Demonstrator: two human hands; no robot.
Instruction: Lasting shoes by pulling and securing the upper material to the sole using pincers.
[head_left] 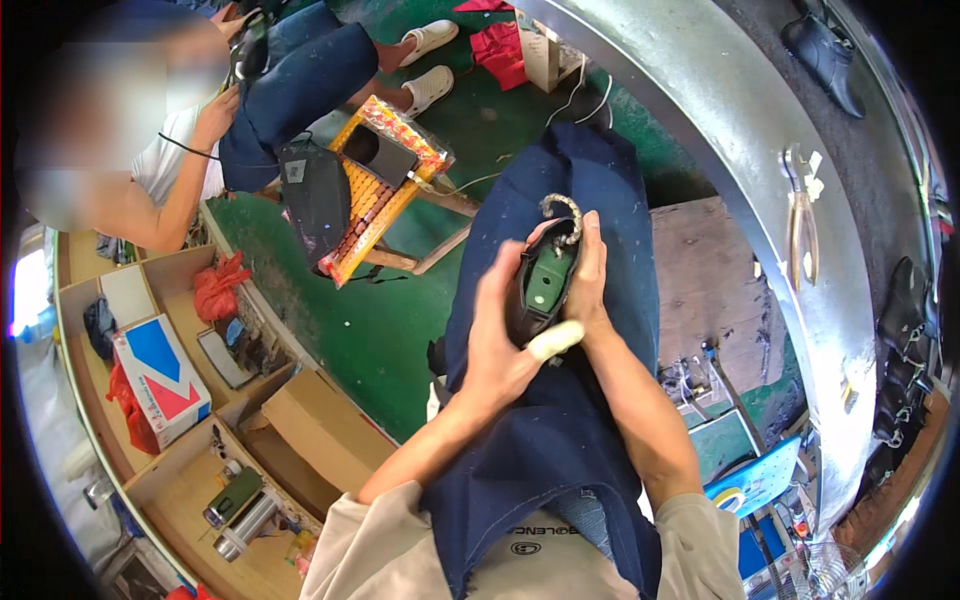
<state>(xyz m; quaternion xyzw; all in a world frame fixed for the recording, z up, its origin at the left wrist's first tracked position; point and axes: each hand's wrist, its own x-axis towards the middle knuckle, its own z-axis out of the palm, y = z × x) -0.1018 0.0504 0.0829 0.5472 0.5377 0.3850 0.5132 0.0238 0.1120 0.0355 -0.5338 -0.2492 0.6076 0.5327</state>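
Note:
Between my hands, above my lap, is a black shoe upper (pixel 517 318) fitted round a green shoe last (pixel 548 277). The last's flat underside faces up, with small holes in it. A pale braided cord (pixel 567 207) curls at the far end of the shoe. My left hand (pixel 493 335) presses along its left side, the fingers slightly blurred. A pale yellow cover wraps the left thumb, which lies across the near end. My right hand (pixel 590 275) cups the right side, fingers pointing away from me. A dark blue apron (pixel 500 225) covers my lap beneath.
On my right curves a metal-topped bench (pixel 745 120) with pincers (pixel 800 225) on it; black shoes (pixel 905 310) stand beyond. At far left, a person (pixel 150 190) sits near an orange-edged stool (pixel 370 195). Wooden compartments (pixel 180 470) hold boxes and bags at left.

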